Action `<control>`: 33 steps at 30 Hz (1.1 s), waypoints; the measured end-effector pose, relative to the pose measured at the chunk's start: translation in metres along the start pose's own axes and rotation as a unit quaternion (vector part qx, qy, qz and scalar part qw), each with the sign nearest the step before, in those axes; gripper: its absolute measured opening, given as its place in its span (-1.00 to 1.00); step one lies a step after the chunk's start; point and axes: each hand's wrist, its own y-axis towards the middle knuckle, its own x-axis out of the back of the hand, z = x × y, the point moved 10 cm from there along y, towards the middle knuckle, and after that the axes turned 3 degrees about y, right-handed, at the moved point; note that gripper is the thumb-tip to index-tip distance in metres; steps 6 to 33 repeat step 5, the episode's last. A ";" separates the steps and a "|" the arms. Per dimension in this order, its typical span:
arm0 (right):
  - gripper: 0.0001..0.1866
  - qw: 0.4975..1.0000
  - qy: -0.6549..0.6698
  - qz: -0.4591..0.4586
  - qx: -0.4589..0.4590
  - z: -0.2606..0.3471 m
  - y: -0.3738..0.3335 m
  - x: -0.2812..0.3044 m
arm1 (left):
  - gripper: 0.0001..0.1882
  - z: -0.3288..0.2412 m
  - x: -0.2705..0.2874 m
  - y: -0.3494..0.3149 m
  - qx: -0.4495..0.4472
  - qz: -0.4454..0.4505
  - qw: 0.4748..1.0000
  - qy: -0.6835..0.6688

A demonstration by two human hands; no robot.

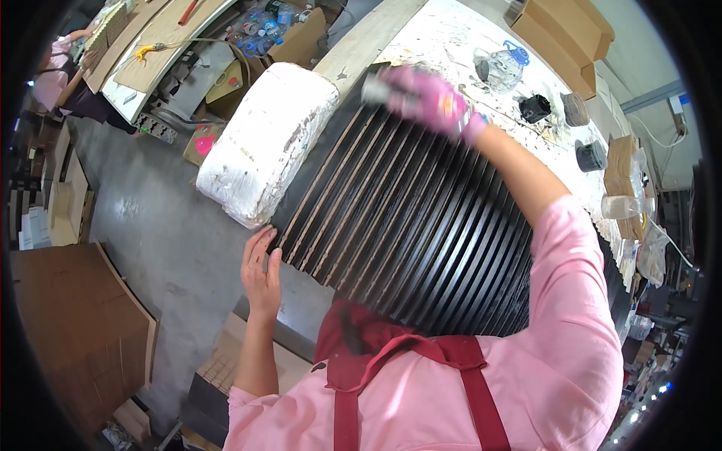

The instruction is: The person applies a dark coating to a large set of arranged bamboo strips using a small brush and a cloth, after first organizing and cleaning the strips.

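A row of long black strips (421, 218) lies side by side across the worktable, several with bare brown edges showing at the left. My right hand (432, 98), in a pink glove and smeared by motion, is over the far ends of the strips. It grips a whitish pad (378, 92), too blurred to name more exactly. My bare left hand (261, 270) rests its outstretched fingers against the near left corner of the strips. Just beyond those fingers stands a large white-coated block (263, 143) with a rough, flaking side.
Behind the strips, the paint-spotted white tabletop (451, 37) bears a clear jug (502, 68) and a black cup (535, 109). An open cardboard box (564, 34) stands farther back. Brown cartons (83, 331) sit on the floor at left. Another person (64, 75) works at the far left.
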 end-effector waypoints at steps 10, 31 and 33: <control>-0.53 0.976 -0.184 0.109 0.035 -0.007 -0.004 -0.038 | -0.71 0.001 0.001 -0.001 -0.006 0.000 1.000 -0.029; -0.53 0.976 -0.184 0.109 0.035 -0.007 -0.004 -0.038 | -0.71 0.001 0.001 -0.001 -0.006 0.000 1.000 -0.029; -0.53 0.976 -0.184 0.109 0.035 -0.007 -0.004 -0.038 | -0.71 0.001 0.001 -0.001 -0.006 0.000 1.000 -0.029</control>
